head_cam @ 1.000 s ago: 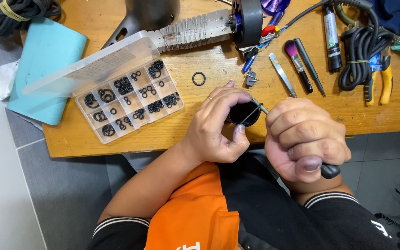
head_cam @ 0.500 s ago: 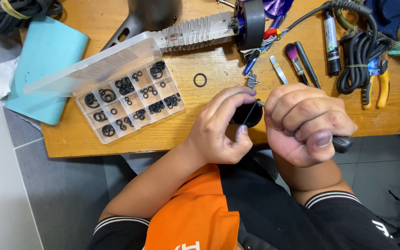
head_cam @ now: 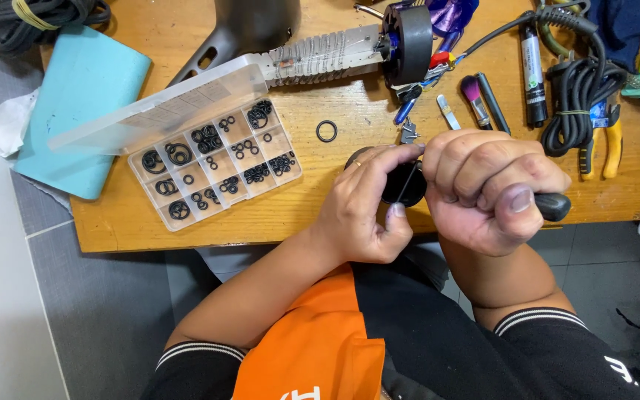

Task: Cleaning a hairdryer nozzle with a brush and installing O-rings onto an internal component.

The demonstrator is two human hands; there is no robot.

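- One view, the head camera, is reported. A small black part [head_cam: 401, 185] is held over the near edge of the bench [head_cam: 350, 207], pinched between the fingers of the left hand [head_cam: 368, 211].
- The right hand [head_cam: 494, 189] is closed in a full fist around a black-handled tool [head_cam: 553, 206]; its thin shaft is angled into the part. The tip is hidden, so its seating cannot be told.
- Risk: a slip of the shaft is judged possible under the hard fist grip, and the left fingertips, touching the part, would be struck.
- Risk: the part is held off the bench edge; if released, it is likely to fall to the floor.
- One loose O-ring [head_cam: 327, 131] lies on the bench, apart from the open tray [head_cam: 216, 174]. It could be swept off unnoticed by a forearm.
- The tray sits near the bench edge with its lid up; a knock from the left arm would be expected to spill the sorted rings.
- Pliers [head_cam: 607, 148] and a coiled cord [head_cam: 579, 96] lie just beyond the right hand, where snagging is possible.
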